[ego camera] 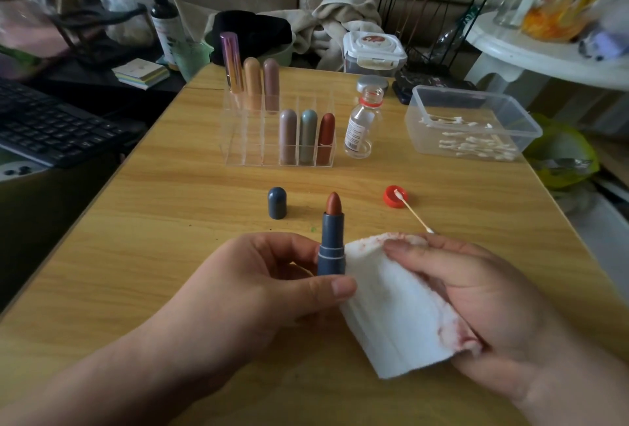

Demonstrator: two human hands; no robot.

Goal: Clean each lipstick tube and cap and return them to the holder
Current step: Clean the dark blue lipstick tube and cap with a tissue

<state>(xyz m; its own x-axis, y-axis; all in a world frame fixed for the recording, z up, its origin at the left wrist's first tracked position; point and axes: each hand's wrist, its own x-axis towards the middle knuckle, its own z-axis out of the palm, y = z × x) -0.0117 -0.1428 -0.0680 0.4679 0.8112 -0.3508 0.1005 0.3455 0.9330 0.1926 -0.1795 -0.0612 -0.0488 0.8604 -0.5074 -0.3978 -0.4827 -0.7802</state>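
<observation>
The wooden worktop (170, 187) carries everything. The left hand (258, 276) has its fingers and thumb curled round the base of an open grey-blue lipstick tube (332, 245), held upright above the near middle of the worktop with its brown-red stick raised. The right hand (476, 289) grips a folded white pad (391, 306), stained red, whose edge meets the tube's right side. Farther back stands the clear holder (245, 139) with six capped lipsticks, and to its right a clear tub (524, 139) of swabs and a small bottle (362, 122). The tube's cap (277, 203) stands between holder and hands; a cotton swab (417, 216) rests on a red lid (391, 199).
</observation>
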